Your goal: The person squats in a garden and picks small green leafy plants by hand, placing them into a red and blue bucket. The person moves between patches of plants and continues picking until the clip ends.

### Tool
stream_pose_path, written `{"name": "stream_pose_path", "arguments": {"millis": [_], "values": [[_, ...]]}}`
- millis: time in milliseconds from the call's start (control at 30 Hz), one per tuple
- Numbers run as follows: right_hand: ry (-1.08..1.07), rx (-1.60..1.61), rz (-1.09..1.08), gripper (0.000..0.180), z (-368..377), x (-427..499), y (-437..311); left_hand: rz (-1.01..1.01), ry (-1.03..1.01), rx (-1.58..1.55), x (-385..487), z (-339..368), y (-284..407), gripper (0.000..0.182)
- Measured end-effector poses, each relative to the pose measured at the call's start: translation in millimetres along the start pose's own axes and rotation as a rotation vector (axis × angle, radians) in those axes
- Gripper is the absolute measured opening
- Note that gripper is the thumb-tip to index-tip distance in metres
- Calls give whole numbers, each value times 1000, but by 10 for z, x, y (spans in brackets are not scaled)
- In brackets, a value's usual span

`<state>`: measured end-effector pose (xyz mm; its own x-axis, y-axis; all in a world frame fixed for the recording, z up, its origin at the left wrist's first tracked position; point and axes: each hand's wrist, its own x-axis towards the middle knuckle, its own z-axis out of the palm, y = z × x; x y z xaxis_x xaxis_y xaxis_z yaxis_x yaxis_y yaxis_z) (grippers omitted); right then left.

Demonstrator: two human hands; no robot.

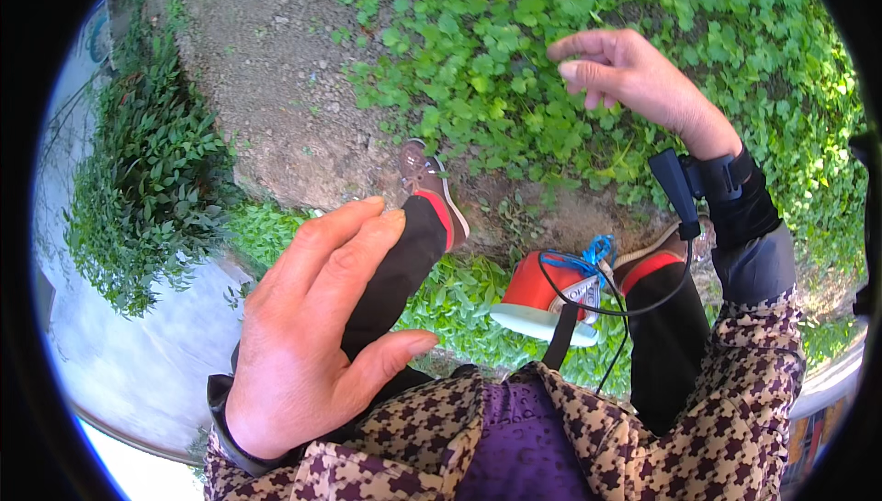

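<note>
My left hand (310, 322) is raised over my left trouser leg, thumb spread away from the fingers, nothing in it. Farther out, my right hand (620, 77) hovers above low leafy green plants (496, 67). Its fingers are loosely bent, with the thumb apart from them, and no object shows in it. A black device (674, 187) with a cable is strapped at my right wrist. Between my legs is a red container (532, 280) with a pale rim, a label bearing writing and blue cord (598, 253) tied to it.
My brown shoes (420, 163) stand at the edge of the planted bed. Bare, crumbly soil (275, 74) stretches beyond my left foot. A dark leafy shrub (151, 177) grows at left beside pale paved ground (138, 349). A black cable (620, 311) loops in front of the container.
</note>
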<state>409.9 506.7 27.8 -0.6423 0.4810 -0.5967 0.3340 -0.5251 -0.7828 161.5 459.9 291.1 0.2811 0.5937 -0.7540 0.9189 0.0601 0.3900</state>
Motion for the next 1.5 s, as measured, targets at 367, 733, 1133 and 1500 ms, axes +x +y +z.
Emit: {"name": "stream_pose_path", "arguments": {"millis": [367,733,1133,1500], "values": [[-13,-51,151,51,-23,-462,-100,68,-117,-59,-95,171,65,65],[-577,-460,471,47,1481,-1439,399,156,-240,-139,-482,616,94,61],[-366,-712,478,39,2513,-1986,926,214,-232,-186,-745,1102,181,57],[-369,-776,415,37,2814,-2003,1155,214,-186,-297,-767,1320,31,55]]}}
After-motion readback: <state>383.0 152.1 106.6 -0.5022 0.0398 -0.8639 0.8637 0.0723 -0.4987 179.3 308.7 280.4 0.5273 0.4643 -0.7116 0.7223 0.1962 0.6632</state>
